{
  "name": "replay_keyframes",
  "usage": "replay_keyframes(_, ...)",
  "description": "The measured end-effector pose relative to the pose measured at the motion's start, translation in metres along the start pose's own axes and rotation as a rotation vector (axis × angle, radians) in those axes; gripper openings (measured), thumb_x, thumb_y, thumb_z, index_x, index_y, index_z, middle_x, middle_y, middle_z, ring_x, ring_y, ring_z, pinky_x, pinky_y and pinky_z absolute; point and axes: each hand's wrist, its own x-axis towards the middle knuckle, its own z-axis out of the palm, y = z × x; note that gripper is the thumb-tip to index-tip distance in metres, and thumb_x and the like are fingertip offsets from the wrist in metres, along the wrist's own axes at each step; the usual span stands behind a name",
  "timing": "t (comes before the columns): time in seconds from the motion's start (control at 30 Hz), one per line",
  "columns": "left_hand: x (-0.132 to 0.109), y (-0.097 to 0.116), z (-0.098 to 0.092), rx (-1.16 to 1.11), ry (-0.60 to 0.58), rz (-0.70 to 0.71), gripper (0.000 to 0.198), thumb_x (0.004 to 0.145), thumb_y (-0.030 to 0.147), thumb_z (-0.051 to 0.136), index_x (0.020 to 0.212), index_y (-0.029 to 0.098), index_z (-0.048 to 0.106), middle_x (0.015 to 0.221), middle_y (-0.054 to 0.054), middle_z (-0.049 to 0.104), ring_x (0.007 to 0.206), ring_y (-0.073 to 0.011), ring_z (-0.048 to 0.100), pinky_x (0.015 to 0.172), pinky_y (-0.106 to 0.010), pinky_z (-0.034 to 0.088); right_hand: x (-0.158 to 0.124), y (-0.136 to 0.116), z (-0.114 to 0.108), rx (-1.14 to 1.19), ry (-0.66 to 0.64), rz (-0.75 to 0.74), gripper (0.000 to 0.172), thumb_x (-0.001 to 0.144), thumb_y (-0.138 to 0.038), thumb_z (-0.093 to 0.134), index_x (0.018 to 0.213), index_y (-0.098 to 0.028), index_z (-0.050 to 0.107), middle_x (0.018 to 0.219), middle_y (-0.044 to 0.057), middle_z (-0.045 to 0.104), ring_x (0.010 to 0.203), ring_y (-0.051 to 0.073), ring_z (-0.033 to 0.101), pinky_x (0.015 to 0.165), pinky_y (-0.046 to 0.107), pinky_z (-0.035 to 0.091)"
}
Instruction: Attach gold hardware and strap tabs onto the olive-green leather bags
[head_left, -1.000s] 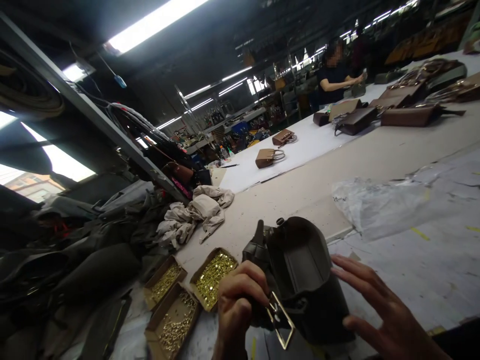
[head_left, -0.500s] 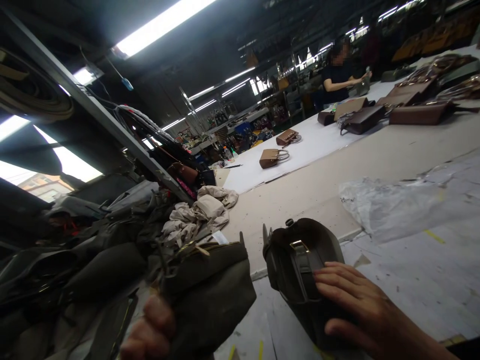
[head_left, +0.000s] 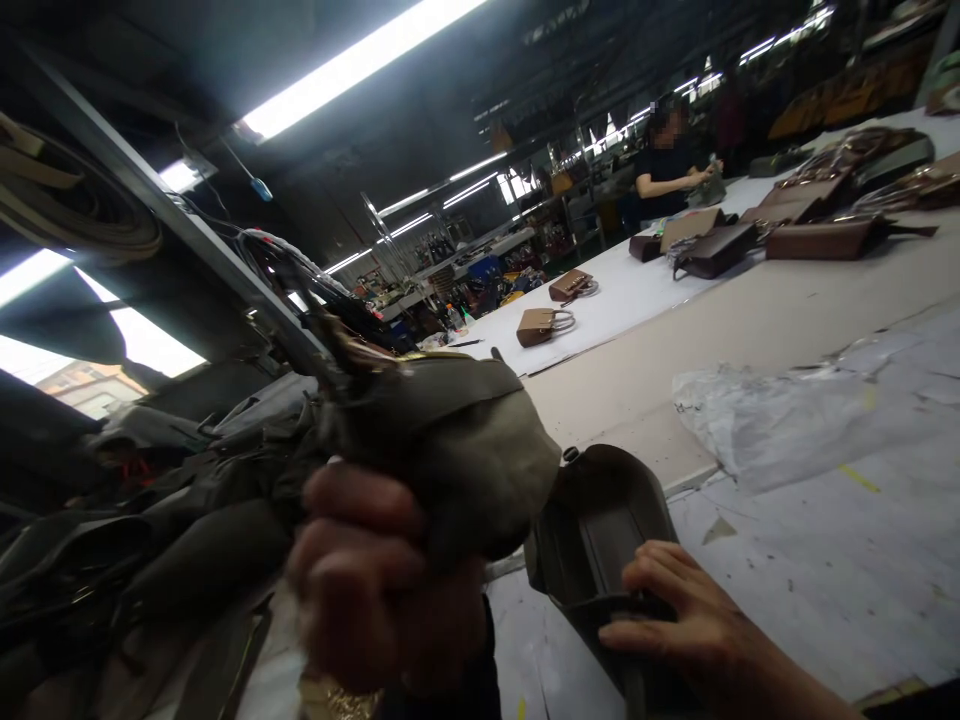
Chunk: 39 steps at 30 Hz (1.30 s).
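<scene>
Gripping the dark pouch (head_left: 487, 440) in the left hand (head_left: 367, 590), up and left of the open-topped bag (head_left: 589, 535); can't tell if touching it. Pinching that bag's near edge with the right hand (head_left: 686, 620). Imo, best to steady it firmly and lift the pouch well clear, to avoid tipping it.

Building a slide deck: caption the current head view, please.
Left hand holding up a dark pouch, right hand at the rim of an open dark bag.
</scene>
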Motion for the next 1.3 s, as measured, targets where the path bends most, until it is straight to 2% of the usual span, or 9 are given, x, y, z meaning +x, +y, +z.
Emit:
replay_keyframes(0.2,-0.044,-0.029,0.036,-0.032,-0.160,-0.067,0.052,0.090,0.044,0.063,0.055,0.019,0.033,0.058,0.003,0.032,0.055,-0.0123,0.035,0.055,-0.029,0.035,-0.004,0.006,-0.008,-0.021,-0.046,0.011,0.035,0.103,-0.016,0.048,0.088,-0.029,0.076,0.094,0.006,0.062,0.089,0.023,0.060,0.081,0.036,0.050)
replay_keyframes(0.53,-0.075,-0.045,0.006,-0.034,-0.222,0.015,0.050,0.092,0.031,0.062,0.057,0.016,0.029,0.060,0.002,0.033,0.055,-0.0109,0.034,0.053,-0.029,0.027,-0.014,0.014,-0.007,-0.183,0.057,-0.066,0.023,0.098,-0.023,0.059,0.093,-0.034,0.079,0.111,0.004,0.072,0.107,0.026,0.066,0.096,0.037,0.055)
replay_keyframes(0.67,-0.068,-0.034,0.002,-0.004,-0.294,0.034,0.049,0.093,0.031,0.061,0.059,0.017,0.029,0.059,0.002,0.032,0.054,-0.0107,0.034,0.053,-0.029,0.026,-0.005,0.010,-0.016,-0.127,-0.049,-0.094,0.021,0.094,-0.022,0.063,0.104,-0.033,0.077,0.127,0.005,0.070,0.119,0.029,0.063,0.099,0.043,0.056)
replay_keyframes(0.8,-0.051,-0.022,0.006,-0.110,-0.312,0.022,0.053,0.092,0.034,0.060,0.054,0.017,0.026,0.055,0.002,0.029,0.050,-0.0106,0.032,0.051,-0.029,0.028,-0.001,0.017,-0.024,0.034,-0.188,-0.075,0.040,0.096,-0.011,0.055,0.127,-0.031,0.069,0.121,0.003,0.072,0.117,0.023,0.066,0.115,0.045,0.048)
replay_keyframes(0.93,-0.026,-0.016,0.012,-0.300,-0.332,-0.077,0.057,0.090,0.038,0.057,0.049,0.018,0.022,0.049,0.003,0.023,0.045,-0.0107,0.029,0.049,-0.028,0.032,0.009,0.030,-0.031,0.083,-0.051,0.024,0.048,0.100,-0.010,0.051,0.144,-0.029,0.056,0.130,0.005,0.068,0.122,0.021,0.064,0.115,0.041,0.049)
replay_keyframes(1.0,-0.012,-0.017,0.015,-0.397,-0.445,-0.107,0.060,0.089,0.040,0.058,0.046,0.019,0.021,0.044,0.004,0.020,0.042,-0.0108,0.028,0.048,-0.029,0.034,0.024,0.035,-0.036,0.054,0.047,0.068,0.047,0.101,-0.015,0.057,0.147,-0.029,0.054,0.138,0.007,0.064,0.128,0.023,0.060,0.110,0.040,0.053)
replay_keyframes(1.1,0.007,-0.021,0.024,-0.469,-0.625,-0.174,0.066,0.087,0.046,0.061,0.042,0.020,0.020,0.038,0.004,0.017,0.039,-0.0108,0.027,0.047,-0.030,0.033,0.055,0.039,-0.042,0.040,0.022,0.063,0.051,0.100,-0.021,0.063,0.150,-0.028,0.052,0.144,0.011,0.060,0.134,0.026,0.056,0.111,0.044,0.052)
replay_keyframes(1.2,0.019,-0.023,0.034,-0.409,-0.727,-0.249,0.072,0.084,0.055,0.064,0.040,0.021,0.020,0.038,0.004,0.019,0.039,-0.0093,0.023,0.047,-0.030,0.027,0.077,0.041,-0.042,0.076,-0.142,0.046,0.047,0.097,-0.016,0.059,0.143,-0.024,0.058,0.131,0.010,0.069,0.119,0.024,0.066,0.103,0.039,0.056)
replay_keyframes(1.3,0.024,-0.022,0.043,-0.128,-0.818,-0.311,0.068,0.086,0.056,0.069,0.044,0.020,0.030,0.047,0.003,0.028,0.047,-0.0100,0.027,0.051,-0.030,0.024,0.076,0.046,-0.034,0.083,-0.244,0.102,0.025,0.100,-0.017,0.050,0.114,-0.021,0.070,0.097,0.005,0.076,0.086,0.021,0.073,0.076,0.030,0.058)
